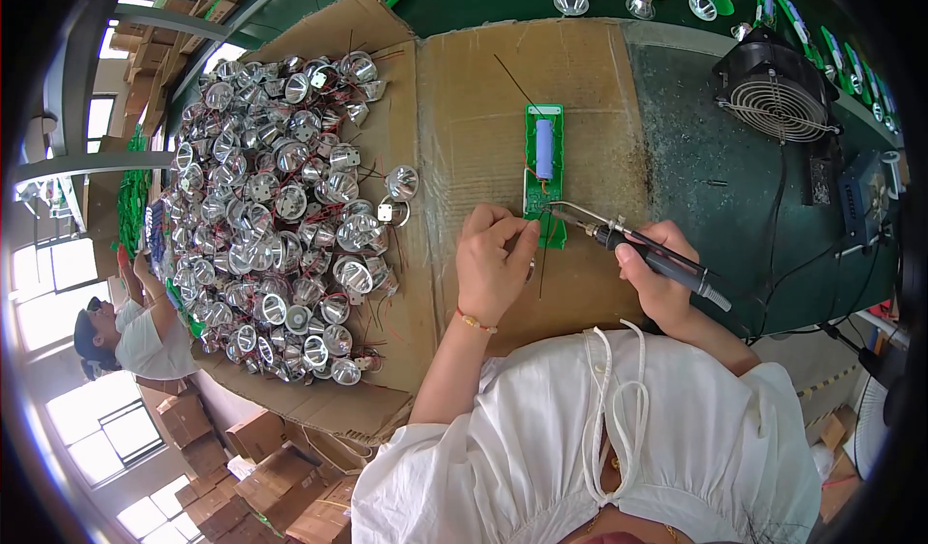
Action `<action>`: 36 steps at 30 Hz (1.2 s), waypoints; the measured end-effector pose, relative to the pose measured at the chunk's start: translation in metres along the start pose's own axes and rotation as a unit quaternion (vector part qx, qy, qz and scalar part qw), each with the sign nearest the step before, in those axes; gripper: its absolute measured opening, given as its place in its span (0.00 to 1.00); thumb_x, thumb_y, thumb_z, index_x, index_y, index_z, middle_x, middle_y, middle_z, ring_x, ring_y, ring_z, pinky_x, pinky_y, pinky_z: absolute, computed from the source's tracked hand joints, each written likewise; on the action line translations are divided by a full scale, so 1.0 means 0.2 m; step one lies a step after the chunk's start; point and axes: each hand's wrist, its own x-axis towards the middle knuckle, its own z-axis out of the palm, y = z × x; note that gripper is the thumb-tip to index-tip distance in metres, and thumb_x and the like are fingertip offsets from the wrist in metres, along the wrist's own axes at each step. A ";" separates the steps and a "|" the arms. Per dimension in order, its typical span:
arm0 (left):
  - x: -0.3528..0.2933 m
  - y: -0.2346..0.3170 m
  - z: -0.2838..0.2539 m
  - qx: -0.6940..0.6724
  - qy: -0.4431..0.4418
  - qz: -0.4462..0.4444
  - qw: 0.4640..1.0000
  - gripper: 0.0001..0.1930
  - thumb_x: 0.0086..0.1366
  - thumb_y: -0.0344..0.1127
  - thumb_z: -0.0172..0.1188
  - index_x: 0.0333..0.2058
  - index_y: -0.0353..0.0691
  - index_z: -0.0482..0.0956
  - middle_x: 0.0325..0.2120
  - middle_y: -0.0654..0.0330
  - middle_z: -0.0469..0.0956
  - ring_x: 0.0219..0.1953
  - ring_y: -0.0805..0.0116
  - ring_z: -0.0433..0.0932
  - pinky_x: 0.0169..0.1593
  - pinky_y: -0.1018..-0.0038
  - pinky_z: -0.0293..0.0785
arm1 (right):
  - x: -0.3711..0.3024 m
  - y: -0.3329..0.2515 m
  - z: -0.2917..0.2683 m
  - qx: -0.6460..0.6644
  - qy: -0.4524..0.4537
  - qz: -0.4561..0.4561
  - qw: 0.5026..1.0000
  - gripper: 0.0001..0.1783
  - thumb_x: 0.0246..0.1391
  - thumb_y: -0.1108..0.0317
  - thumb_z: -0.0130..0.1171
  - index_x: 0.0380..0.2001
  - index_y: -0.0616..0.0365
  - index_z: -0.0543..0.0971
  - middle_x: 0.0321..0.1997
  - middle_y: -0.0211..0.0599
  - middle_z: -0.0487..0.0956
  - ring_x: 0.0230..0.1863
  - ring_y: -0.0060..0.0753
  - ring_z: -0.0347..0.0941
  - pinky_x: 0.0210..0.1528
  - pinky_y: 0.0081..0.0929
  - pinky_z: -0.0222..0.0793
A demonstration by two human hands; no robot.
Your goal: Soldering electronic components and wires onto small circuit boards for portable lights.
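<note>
Right fingers (671,238) snug around soldering iron (672,267)

On the table (710,264), near its far right corner, stands a black fan (776,104). Beyond the left edge is a person in white (153,341); cardboard boxes (278,481) lie past the near left corner.

Right grip (661,298) around soldering iron (679,272), left grip (493,262) at green casing (558,169), blue battery (544,147) inside, reflectors (293,201) heaped left
</note>
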 end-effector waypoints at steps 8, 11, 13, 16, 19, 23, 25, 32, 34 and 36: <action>0.00 0.00 0.00 -0.006 0.008 0.009 1.000 0.05 0.50 0.32 0.60 0.22 0.37 0.79 0.22 0.58 0.70 0.26 0.61 0.69 0.29 0.68 0.66 | 0.01 -0.02 0.00 0.050 0.009 0.027 0.998 0.09 0.47 0.73 0.59 0.26 0.62 0.69 0.18 0.29 0.72 0.19 0.12 0.65 0.20 0.13 0.61; 0.00 0.01 0.00 -0.003 0.008 0.006 1.000 0.05 0.50 0.32 0.60 0.22 0.37 0.79 0.22 0.58 0.70 0.26 0.61 0.70 0.29 0.69 0.66 | 0.00 -0.02 -0.01 0.044 0.000 0.042 0.998 0.08 0.47 0.73 0.59 0.26 0.62 0.69 0.19 0.29 0.73 0.20 0.11 0.66 0.20 0.12 0.61; 0.01 0.01 0.00 -0.004 0.008 0.004 1.000 0.05 0.50 0.32 0.60 0.22 0.37 0.79 0.22 0.58 0.70 0.25 0.61 0.70 0.28 0.69 0.66 | 0.00 -0.02 -0.01 0.045 0.000 0.041 0.998 0.08 0.47 0.73 0.59 0.26 0.62 0.69 0.19 0.29 0.73 0.20 0.11 0.66 0.20 0.12 0.61; 0.01 0.02 0.00 -0.012 0.004 -0.006 1.000 0.04 0.50 0.31 0.61 0.22 0.37 0.79 0.21 0.58 0.70 0.24 0.62 0.70 0.27 0.69 0.66 | 0.00 -0.03 -0.01 0.046 0.001 0.040 0.998 0.08 0.47 0.73 0.59 0.26 0.62 0.69 0.19 0.28 0.73 0.20 0.11 0.65 0.21 0.12 0.61; 0.01 0.02 -0.01 -0.011 0.006 0.004 1.000 0.04 0.49 0.31 0.61 0.22 0.37 0.79 0.21 0.58 0.70 0.23 0.62 0.70 0.26 0.70 0.66 | 0.00 -0.02 -0.02 0.028 -0.007 0.033 0.999 0.08 0.47 0.73 0.59 0.26 0.62 0.69 0.19 0.28 0.73 0.20 0.11 0.65 0.21 0.12 0.61; 0.01 0.01 0.00 0.010 0.020 0.041 0.999 0.04 0.49 0.30 0.61 0.22 0.36 0.79 0.21 0.58 0.70 0.23 0.61 0.71 0.26 0.69 0.67 | 0.01 -0.04 -0.01 0.028 0.001 0.026 0.999 0.08 0.47 0.73 0.59 0.26 0.62 0.69 0.19 0.27 0.72 0.20 0.10 0.65 0.21 0.12 0.61; 0.01 0.02 -0.01 0.006 0.020 0.036 0.999 0.03 0.49 0.30 0.61 0.22 0.36 0.79 0.21 0.58 0.70 0.23 0.61 0.71 0.26 0.69 0.67 | 0.01 -0.03 -0.02 0.023 -0.002 0.026 0.999 0.08 0.47 0.73 0.59 0.26 0.62 0.69 0.19 0.27 0.72 0.20 0.10 0.64 0.21 0.12 0.61; 0.00 0.02 -0.02 0.039 0.001 0.043 0.998 0.03 0.51 0.30 0.60 0.23 0.37 0.78 0.23 0.60 0.71 0.25 0.61 0.71 0.31 0.67 0.67 | 0.00 -0.03 -0.02 0.021 -0.002 0.020 1.000 0.09 0.47 0.72 0.59 0.27 0.63 0.69 0.19 0.28 0.72 0.20 0.11 0.65 0.21 0.13 0.61; -0.01 0.03 -0.02 0.047 0.001 0.040 0.998 0.03 0.51 0.30 0.59 0.24 0.38 0.78 0.24 0.60 0.71 0.27 0.60 0.71 0.32 0.67 0.66 | 0.00 -0.03 -0.02 0.025 -0.004 0.021 0.999 0.09 0.47 0.72 0.59 0.27 0.63 0.69 0.19 0.28 0.72 0.20 0.12 0.65 0.21 0.13 0.61; -0.01 0.04 -0.02 0.056 0.001 0.036 0.998 0.03 0.52 0.30 0.58 0.24 0.38 0.77 0.25 0.60 0.71 0.28 0.60 0.71 0.33 0.66 0.66 | 0.00 -0.04 -0.02 0.030 -0.006 0.022 0.999 0.09 0.48 0.72 0.59 0.28 0.63 0.69 0.19 0.29 0.72 0.20 0.12 0.65 0.22 0.13 0.61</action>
